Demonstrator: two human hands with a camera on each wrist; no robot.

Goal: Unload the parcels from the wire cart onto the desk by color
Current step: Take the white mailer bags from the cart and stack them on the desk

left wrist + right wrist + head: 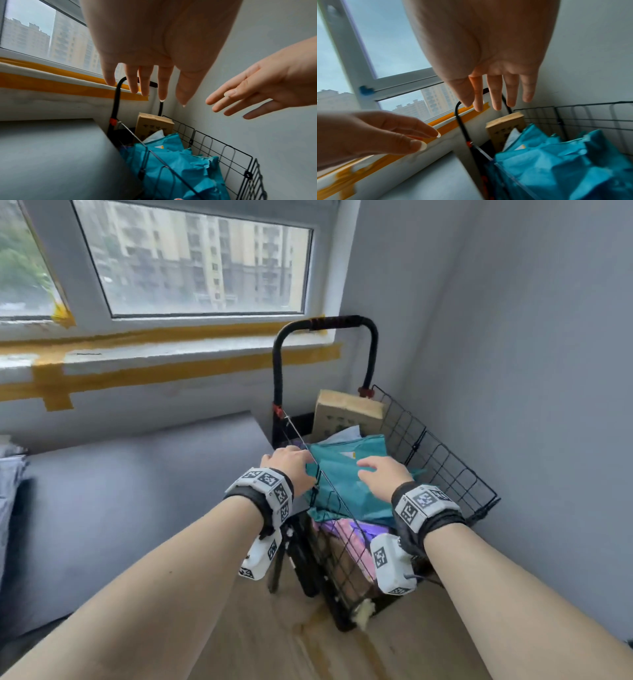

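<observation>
Our left hand point(287, 465) and right hand point(385, 477) hover, fingers spread and empty, over the teal parcel point(346, 481); we fear its crumpled edge snagging the wire cart point(445, 470) — or dragging the neighbouring pink parcel point(346, 537) out.

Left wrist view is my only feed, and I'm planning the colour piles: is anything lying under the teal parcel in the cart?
Observer: Yes. The head view shows a pink-purple parcel under the teal parcel, against the near wall of the wire cart.
Operator: Anything on the desk yet?
Observer: A pale grey stack sits at the far left edge of the desk. It is too cropped to say what it is.
Operator: Where are the hands over the cart?
Observer: The left hand is at the cart's left rim and the right hand is over the teal parcel's middle. I cannot tell whether they touch it.
</observation>
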